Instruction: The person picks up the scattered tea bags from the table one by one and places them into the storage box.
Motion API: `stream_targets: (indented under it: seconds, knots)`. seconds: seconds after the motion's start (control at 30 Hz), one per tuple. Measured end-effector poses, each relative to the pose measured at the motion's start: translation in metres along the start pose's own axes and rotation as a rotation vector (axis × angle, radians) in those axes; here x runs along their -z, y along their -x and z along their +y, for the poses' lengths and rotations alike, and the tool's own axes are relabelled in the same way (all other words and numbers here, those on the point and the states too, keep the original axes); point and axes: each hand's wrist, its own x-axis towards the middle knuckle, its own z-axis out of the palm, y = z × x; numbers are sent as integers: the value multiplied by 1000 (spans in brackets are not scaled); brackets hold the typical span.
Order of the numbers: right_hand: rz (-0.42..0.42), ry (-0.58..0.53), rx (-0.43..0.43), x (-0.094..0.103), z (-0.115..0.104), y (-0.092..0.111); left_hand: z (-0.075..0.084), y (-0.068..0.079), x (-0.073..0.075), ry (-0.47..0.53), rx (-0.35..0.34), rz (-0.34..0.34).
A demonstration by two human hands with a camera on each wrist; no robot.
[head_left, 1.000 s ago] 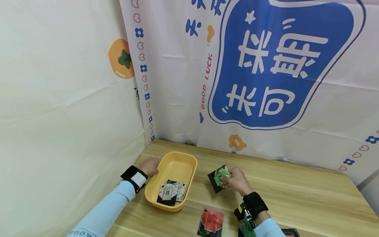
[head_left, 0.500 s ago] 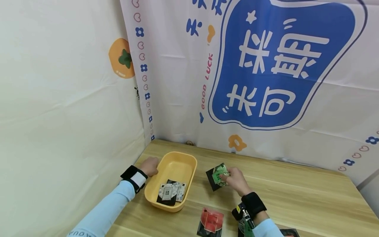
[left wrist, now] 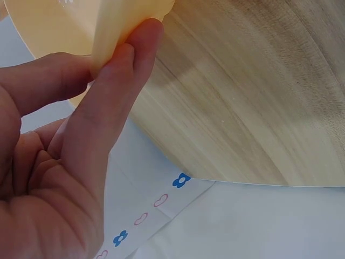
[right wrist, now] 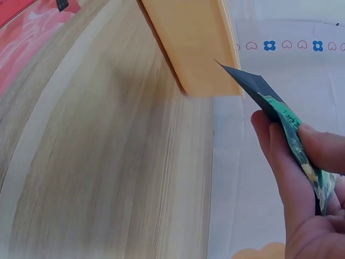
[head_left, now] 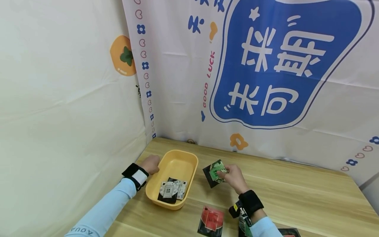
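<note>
A yellow plastic basin (head_left: 177, 158) stands at the left of the wooden table, with white-and-black packets (head_left: 169, 191) lying in its near end. My left hand (head_left: 150, 164) pinches the basin's left rim between thumb and fingers, as the left wrist view also shows on the basin wall (left wrist: 116, 32). To the basin's right, my right hand (head_left: 235, 177) holds a green-and-black packet (head_left: 215, 172) above the table. In the right wrist view the packet (right wrist: 291, 129) is seen nearly edge-on, pinched between thumb and fingers, its black corner pointing toward the basin.
A red-and-black packet (head_left: 211, 221) lies near the table's front. Under the right forearm a green packet (head_left: 243, 227) is partly hidden, and another dark packet (head_left: 289, 232) shows at the lower edge. Printed cloth (head_left: 183, 82) hangs behind the table (head_left: 296, 187).
My right hand has shifted slightly left with the green-and-black packet, closer to the basin. The left hand stays on the rim. The head view has tilted a little.
</note>
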Motion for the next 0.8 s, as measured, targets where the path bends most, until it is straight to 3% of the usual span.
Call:
stream_targets:
  seconds: [0.8]
  knots:
    - [-45,-76,47,-18,-23,-6,1,1,-1,-23,-40,36]
